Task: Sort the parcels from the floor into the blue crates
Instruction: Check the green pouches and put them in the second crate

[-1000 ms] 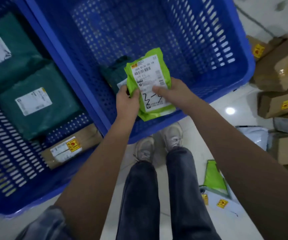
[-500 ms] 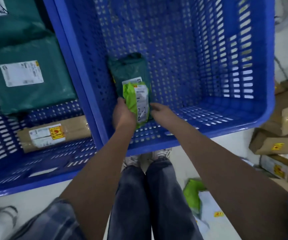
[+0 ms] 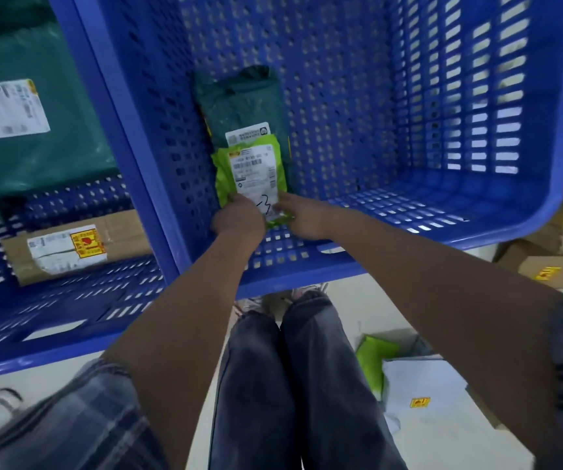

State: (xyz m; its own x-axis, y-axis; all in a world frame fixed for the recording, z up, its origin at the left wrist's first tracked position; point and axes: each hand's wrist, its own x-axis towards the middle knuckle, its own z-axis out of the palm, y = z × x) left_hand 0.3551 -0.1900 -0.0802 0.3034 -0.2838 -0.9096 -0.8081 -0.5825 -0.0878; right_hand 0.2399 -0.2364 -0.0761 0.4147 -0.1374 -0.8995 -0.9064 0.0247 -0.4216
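your left hand [image 3: 239, 217] and right hand [image 3: 302, 217] are both reaching down into the right blue crate [image 3: 544, 212], and each is pinching a lower corner of the lime-green parcel [image 3: 251, 178] between fingers and thumb. you are holding the parcel label-up, with its near end between your hands and its far end lying over the lower part of the dark green parcel [image 3: 239, 100], which is resting on the crate floor close to the left wall. a handwritten mark is showing on the white label just above your fingers.

the left blue crate [image 3: 53, 347] is sitting right beside the first one, and it is holding a large dark green mailer [image 3: 36, 157] and a brown cardboard box [image 3: 114, 239] with a yellow sticker. on the floor to your right, a second lime-green bag [image 3: 371, 364] is lying next to a white mailer [image 3: 442, 422], and brown boxes [image 3: 544, 269] are lying beyond the crate's corner. your legs in dark jeans [image 3: 290, 385] are standing just short of the crates.
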